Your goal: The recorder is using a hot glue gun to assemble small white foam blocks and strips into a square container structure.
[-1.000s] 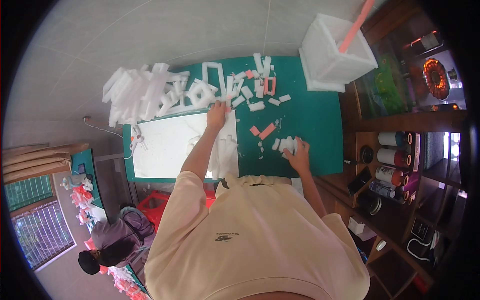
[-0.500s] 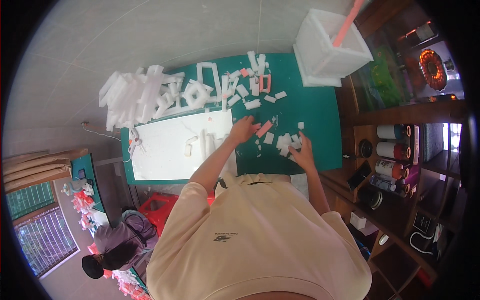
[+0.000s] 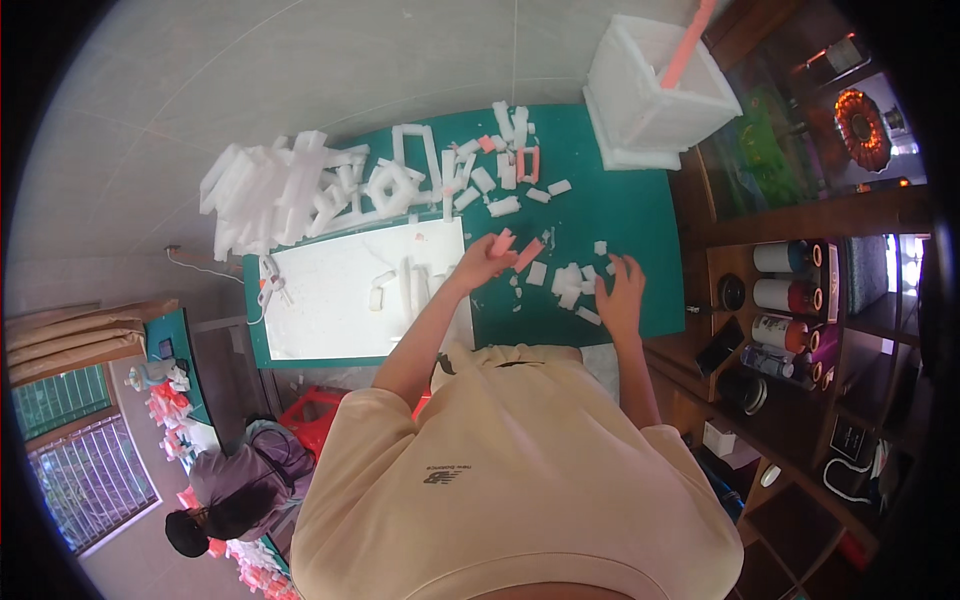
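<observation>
Between the thumb and fingers of my left hand (image 3: pixel 483 264) is a short pink foam strip (image 3: pixel 503 242). A second pink foam strip (image 3: pixel 529 255) lies on the green tabletop just right of it. My right hand (image 3: pixel 622 290) is at the right edge of a loose cluster of white foam blocks (image 3: pixel 568 283), thumb and fingers apart. A small white block (image 3: pixel 610 268) shows by its fingertips; no grip on it is visible. One more white block (image 3: pixel 600 247) lies beyond that cluster, and crumbs of foam are scattered between my hands.
Behind lie piled white foam strips (image 3: pixel 265 190), foam frames (image 3: pixel 392 187) and a pink rectangular frame (image 3: pixel 528 163). A white board (image 3: pixel 330 300) and glue gun (image 3: pixel 270 280) are left. A white foam box (image 3: pixel 640 100) stands far right, beside wooden shelves (image 3: pixel 780 400). Another person (image 3: pixel 245 475) sits lower left.
My left hand has lifted a pink strip, which now shows upright in its fingers. My right hand has drawn off the white blocks, a little to the right and away from me.
</observation>
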Action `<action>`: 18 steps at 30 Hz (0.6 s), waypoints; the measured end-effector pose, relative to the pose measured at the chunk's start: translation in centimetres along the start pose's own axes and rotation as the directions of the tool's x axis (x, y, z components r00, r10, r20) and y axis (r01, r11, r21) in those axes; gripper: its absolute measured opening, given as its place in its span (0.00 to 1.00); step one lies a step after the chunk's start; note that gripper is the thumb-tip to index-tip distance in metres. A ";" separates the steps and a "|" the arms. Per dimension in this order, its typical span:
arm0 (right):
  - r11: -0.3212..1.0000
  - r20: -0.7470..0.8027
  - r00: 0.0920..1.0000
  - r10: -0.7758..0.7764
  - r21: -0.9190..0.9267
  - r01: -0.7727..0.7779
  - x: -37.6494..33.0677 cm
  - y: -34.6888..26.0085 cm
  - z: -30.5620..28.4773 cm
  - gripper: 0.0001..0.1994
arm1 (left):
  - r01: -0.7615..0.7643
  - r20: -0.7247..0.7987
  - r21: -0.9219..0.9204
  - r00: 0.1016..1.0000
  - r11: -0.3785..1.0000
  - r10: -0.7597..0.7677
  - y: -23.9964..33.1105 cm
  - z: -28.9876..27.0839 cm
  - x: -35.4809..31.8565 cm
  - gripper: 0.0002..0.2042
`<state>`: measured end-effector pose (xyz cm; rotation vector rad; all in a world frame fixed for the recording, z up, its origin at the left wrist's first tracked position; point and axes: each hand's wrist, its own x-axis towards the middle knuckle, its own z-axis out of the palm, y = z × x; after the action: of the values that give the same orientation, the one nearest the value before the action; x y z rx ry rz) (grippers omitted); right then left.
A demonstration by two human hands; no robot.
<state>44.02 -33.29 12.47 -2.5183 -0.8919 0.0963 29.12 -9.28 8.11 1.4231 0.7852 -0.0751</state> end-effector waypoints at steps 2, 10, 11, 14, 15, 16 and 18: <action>0.975 0.099 0.990 -0.099 0.207 0.077 1.3 -1.8 0.3 0.28 | -0.140 0.055 -0.053 0.988 0.989 0.143 1.2 0.9 -1.1 0.19; 0.404 0.616 0.781 -0.106 0.744 -0.532 2.2 -7.4 2.3 0.24 | -0.296 0.177 -0.099 0.934 0.950 0.310 3.1 2.9 -4.6 0.22; 0.344 0.688 0.725 -0.035 0.689 -0.638 2.4 -7.2 2.1 0.23 | -0.249 0.219 -0.251 0.927 0.935 0.306 3.2 2.8 -4.9 0.24; 0.171 0.753 0.651 -0.097 0.657 -0.734 2.4 -6.1 1.6 0.20 | -0.157 0.304 -0.393 0.908 0.906 0.288 3.0 2.3 -5.9 0.26; 0.174 0.762 0.640 -0.097 0.647 -0.743 2.4 -5.9 1.6 0.20 | -0.149 0.296 -0.366 0.917 0.919 0.267 2.8 2.1 -6.1 0.26; 0.172 0.767 0.632 -0.110 0.641 -0.748 2.5 -5.8 1.7 0.19 | -0.103 0.333 -0.373 0.913 0.922 0.237 2.7 2.0 -6.1 0.26; 0.169 0.771 0.626 -0.117 0.637 -0.752 2.3 -5.6 1.9 0.18 | -0.054 0.377 -0.379 0.903 0.924 0.207 2.3 2.0 -6.0 0.26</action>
<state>42.19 -27.30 13.52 -1.2663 -0.1525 1.4139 26.58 -13.02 13.12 1.0537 0.3260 -0.1149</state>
